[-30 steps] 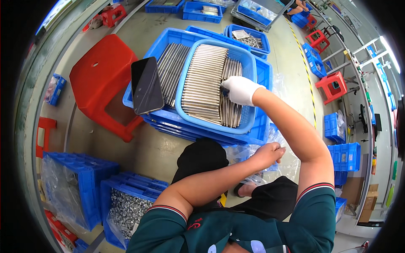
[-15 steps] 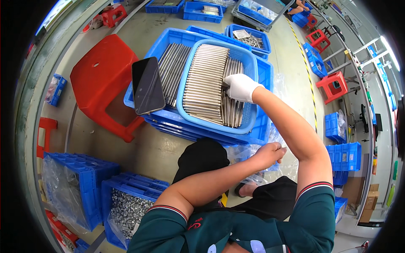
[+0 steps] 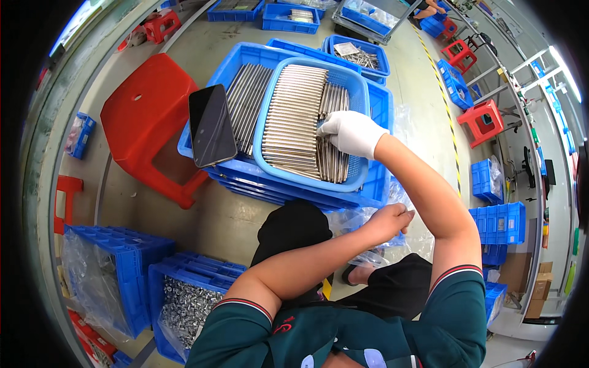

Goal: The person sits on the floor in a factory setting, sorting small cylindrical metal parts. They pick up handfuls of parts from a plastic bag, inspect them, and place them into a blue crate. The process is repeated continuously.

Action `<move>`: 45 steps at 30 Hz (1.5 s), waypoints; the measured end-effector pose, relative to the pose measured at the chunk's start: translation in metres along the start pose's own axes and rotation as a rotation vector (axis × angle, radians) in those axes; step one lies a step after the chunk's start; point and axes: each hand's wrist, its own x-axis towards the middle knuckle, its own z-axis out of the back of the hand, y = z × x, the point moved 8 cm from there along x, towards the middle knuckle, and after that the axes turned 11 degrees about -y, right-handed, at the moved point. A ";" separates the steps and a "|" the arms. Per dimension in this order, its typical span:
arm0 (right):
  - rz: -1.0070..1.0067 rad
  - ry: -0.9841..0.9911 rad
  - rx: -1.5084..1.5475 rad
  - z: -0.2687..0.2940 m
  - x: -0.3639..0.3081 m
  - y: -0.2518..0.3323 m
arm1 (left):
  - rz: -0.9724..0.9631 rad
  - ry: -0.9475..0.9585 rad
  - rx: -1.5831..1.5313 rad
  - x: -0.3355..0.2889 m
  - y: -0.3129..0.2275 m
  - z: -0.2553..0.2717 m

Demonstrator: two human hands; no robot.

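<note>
My right hand [image 3: 353, 134], in a white glove, reaches into a light-blue basket [image 3: 260, 138]. Its fingers are curled and pressed together on the shorter metal rods [image 3: 334, 161] in the basket's right part; the glove hides part of them. Beside these, a long row of shiny metal rods [image 3: 294, 116] fills the basket's left and middle. My bare left hand [image 3: 391, 222] is closed, thumb against the fingers, above a clear plastic bag [image 3: 396, 239]. Whether anything is in it I cannot make out.
The basket sits on stacked blue crates [image 3: 270, 196], beside more long rods [image 3: 248, 104]. A black phone [image 3: 211, 126] lies at their left edge. To the left stands a red stool [image 3: 144, 116]. A crate of small metal parts [image 3: 187, 306] is at lower left.
My right hand has shifted slightly left and lower over the short rods, showing more of them behind it. My left hand stays almost in place, closed. The view has shifted slightly.
</note>
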 end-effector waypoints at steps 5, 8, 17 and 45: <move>0.133 0.055 -0.067 0.009 -0.004 0.021 | -0.004 -0.024 0.014 0.003 0.002 0.002; 0.249 0.035 -0.156 0.011 -0.010 0.028 | -0.007 -0.023 0.013 0.004 0.005 -0.001; 0.164 0.041 -0.239 0.008 -0.019 0.024 | -0.007 -0.025 0.029 0.004 0.006 0.000; 0.070 0.278 -0.073 0.001 -0.037 0.029 | 0.013 -0.019 0.064 0.009 0.013 -0.007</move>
